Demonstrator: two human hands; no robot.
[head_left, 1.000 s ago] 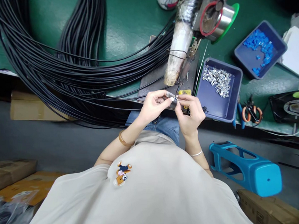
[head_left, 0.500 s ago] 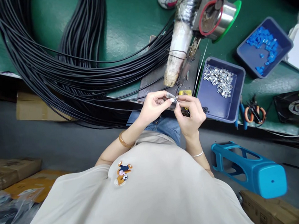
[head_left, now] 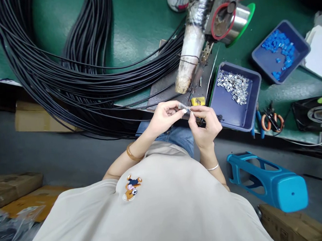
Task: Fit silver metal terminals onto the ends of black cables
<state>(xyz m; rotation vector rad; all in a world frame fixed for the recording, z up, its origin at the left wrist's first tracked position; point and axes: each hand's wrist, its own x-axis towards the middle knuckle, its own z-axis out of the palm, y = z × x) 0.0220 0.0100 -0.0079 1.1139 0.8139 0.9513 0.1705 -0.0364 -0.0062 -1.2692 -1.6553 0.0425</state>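
At the bench edge my left hand [head_left: 164, 116] is closed, thumb and forefinger pinching a small silvery metal part [head_left: 188, 109]. My right hand [head_left: 205, 124] meets it from the other side, its thumb and fingertips pressed together at the same part. The fingers hide most of the piece, so its exact shape cannot be made out. Just beyond the fingertips lies a yellow block [head_left: 198, 101]. Beside my right hand stands a purple-blue bin [head_left: 228, 112] with a heap of small silver metal shells [head_left: 234, 86].
Bundled black cables [head_left: 98, 84] sweep across the bench from the left. A wrapped nozzle-like tube [head_left: 187, 60] hangs above the hands near a solder-wire spool [head_left: 237, 23]. To the right are a bin of blue plastic pieces [head_left: 280, 49], orange-handled pliers [head_left: 271, 121] and a blue stool [head_left: 274, 182].
The view has shifted slightly, so the bench items sit a little further left. Both hands stay together on the small part; my right fingertips have closed in slightly around it.
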